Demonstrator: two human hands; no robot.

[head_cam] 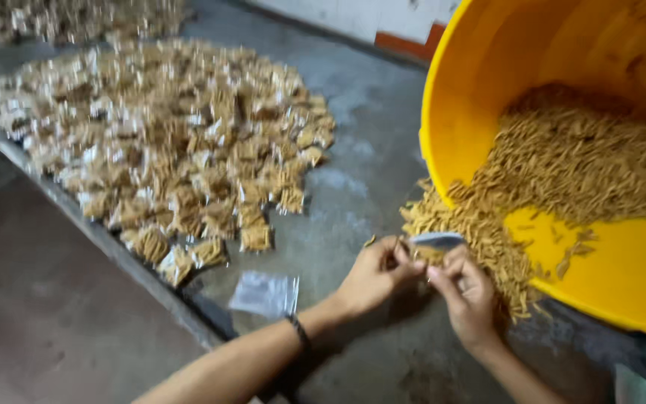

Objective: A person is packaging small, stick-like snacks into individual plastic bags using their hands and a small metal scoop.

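Your left hand and right hand met over the counter, just in front of the tipped yellow tub. Both pinched one small clear bag between them: left fingers closed on its left edge, right fingers closed on its right side and underside. Bag mouth looked held open, facing the tub, but the frame was blurred so I couldn't confirm that.

The bag sat right at the edge of the snack sticks that spilled from the tub's rim onto the counter. Some sticks lay loose on the counter, touching or just beside your right hand. One stray stick lay just left of your left hand.

A flat stack of empty bags lay on the counter near your left forearm, apart from the hands. You wore a dark band on the left wrist.

Filled packs covered the far left of the counter in a wide pile, well apart from your hands. A second pile showed at the top-left corner, too blurred to detail.
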